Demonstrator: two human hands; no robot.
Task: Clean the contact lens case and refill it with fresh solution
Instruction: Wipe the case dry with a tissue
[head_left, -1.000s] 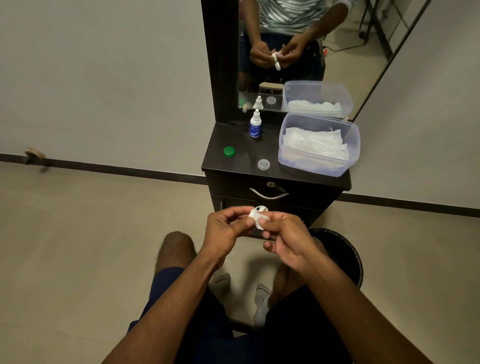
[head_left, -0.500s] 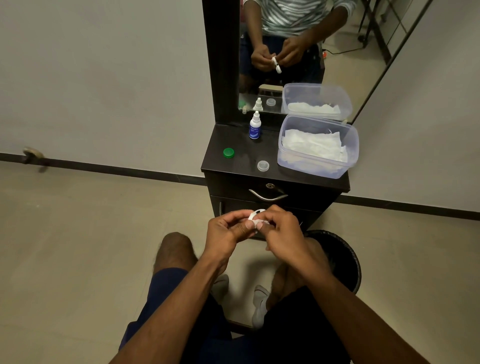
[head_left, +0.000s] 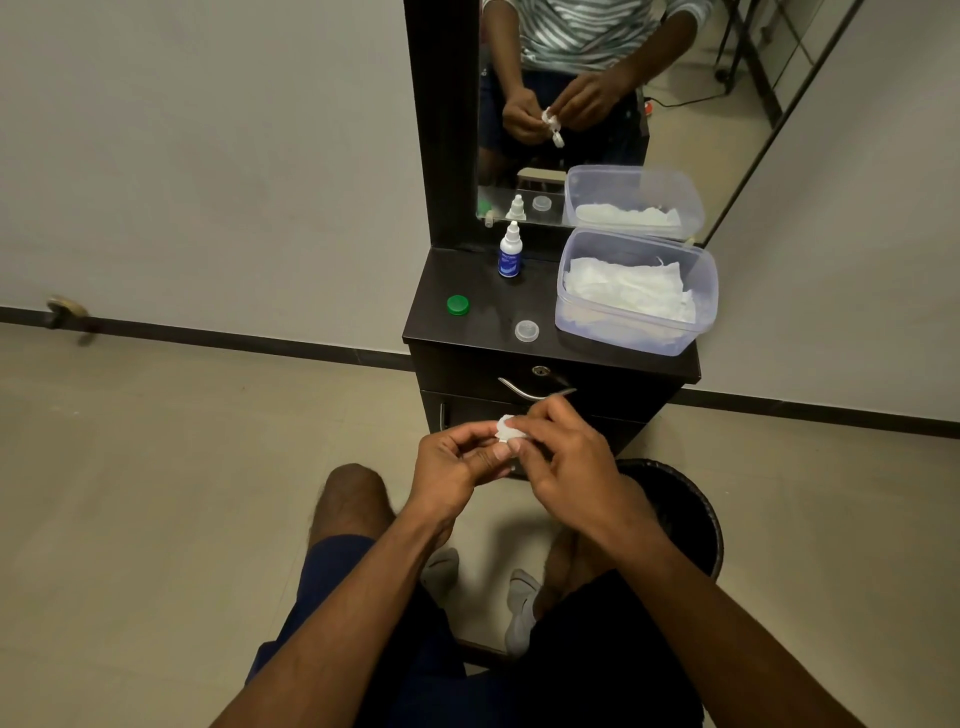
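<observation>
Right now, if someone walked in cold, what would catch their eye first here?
Probably the two hands meeting in mid-frame: the left hand and right hand pinch a small white contact lens case with a bit of tissue. Behind them, the dark dresser top holds a solution bottle, a green cap, a clear cap and a tissue tub.

Dim, even indoor light, soft shadows, wide-angle bending at edges; fine detail perhaps slightly blurred.
</observation>
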